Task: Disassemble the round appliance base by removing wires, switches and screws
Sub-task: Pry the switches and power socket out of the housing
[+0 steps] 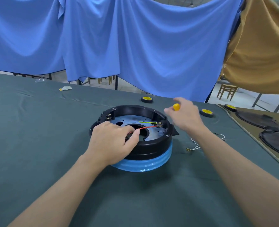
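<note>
- Firstly, the fingers [136,133] of the left hand [114,143]: thumb and forefinger are pressed together, pinching the red wire [147,128] near its free end, above the middle hole of the base.
- That hand lies across the near-left rim of the round appliance base [151,145], with its other fingers curled under.
- Beyond the base's right rim hovers the right hand [185,119], blurred. Its fingers wrap a yellow tool handle [176,106], and the tool's shaft is hidden.
- From the pinch, the red wire runs taut to a brass terminal [160,126] on the inner right wall. A yellow-green wire [147,122] lies just beside it and reaches a neighbouring terminal.
- The base sits mid-surface with its open side up. It is a black ring around a grey metal plate [151,117], and blue film [143,165] wraps its lower part.
- Loose white wires [194,145] lie on the green surface [37,145] to the right of the base.
- Farther back lie yellow-centred tape rolls [147,99], and black round covers [260,120] rest at the far right.
- A blue cloth [135,46] hangs behind.
</note>
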Demonstrator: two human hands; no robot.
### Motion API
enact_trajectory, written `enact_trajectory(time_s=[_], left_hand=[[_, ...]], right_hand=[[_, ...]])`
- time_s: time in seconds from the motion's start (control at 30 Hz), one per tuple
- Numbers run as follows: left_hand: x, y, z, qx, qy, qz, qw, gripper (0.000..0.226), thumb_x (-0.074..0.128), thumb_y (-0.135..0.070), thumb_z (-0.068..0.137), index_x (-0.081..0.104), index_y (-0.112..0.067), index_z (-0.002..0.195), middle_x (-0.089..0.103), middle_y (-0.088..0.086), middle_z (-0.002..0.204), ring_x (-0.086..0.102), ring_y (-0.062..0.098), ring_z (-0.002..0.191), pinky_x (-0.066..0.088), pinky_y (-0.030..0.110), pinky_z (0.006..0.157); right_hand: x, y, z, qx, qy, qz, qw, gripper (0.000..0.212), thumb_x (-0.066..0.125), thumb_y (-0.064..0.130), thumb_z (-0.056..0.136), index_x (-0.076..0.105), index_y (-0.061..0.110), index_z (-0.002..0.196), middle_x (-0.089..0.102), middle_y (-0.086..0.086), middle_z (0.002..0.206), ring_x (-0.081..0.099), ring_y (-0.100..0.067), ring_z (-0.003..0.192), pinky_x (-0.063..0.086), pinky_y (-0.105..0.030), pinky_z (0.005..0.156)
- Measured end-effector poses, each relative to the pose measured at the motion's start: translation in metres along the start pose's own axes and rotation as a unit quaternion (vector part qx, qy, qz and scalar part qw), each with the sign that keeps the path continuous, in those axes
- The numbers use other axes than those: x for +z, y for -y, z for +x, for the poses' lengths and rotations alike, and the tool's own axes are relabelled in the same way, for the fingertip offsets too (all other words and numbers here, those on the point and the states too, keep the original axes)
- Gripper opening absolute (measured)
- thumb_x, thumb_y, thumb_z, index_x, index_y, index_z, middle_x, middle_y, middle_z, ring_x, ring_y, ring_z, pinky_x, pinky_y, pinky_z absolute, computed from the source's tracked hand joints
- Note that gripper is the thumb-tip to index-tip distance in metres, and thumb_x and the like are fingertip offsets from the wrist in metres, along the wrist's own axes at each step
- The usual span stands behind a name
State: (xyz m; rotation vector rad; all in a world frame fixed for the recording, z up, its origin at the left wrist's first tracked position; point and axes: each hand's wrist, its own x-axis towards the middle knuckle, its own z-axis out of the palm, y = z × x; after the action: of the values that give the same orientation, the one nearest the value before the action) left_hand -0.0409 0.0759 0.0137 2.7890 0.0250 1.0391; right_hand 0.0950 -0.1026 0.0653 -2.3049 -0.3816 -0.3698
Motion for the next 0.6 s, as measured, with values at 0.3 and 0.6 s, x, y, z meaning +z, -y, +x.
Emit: enact_trajectory(time_s=[0.3,0.6], left_hand=[[0.003,-0.011,-0.001,-0.007,-0.024,0.03,0.999,0.074,0.009,-0.057,0.084,0.075,-0.029,0.097,0.058,0.001,0.051,0.056,0.026,0.059,0.024,0.028,0.054],[-0.001,-0.04,-0.001,0.021,-0.012,0.113,0.993,0.034,0.031,-0.025,0.079,0.06,-0.015,0.063,0.044,-0.003,0.042,0.025,0.023,0.042,0.01,0.025,0.05]], right_hand=[[-0.028,0.016,-0.028,0.095,-0.229,0.427,0.87,0.039,0.049,0.042,0.082,0.066,0.019,0.056,0.064,-0.001,0.055,0.055,-0.013,0.052,0.046,-0.036,0.062],[0.003,-0.014,-0.073,0.037,-0.157,0.302,0.94,0.047,0.056,0.056,0.078,0.067,0.015,0.061,0.059,-0.002,0.045,0.051,-0.015,0.045,0.042,-0.035,0.056]])
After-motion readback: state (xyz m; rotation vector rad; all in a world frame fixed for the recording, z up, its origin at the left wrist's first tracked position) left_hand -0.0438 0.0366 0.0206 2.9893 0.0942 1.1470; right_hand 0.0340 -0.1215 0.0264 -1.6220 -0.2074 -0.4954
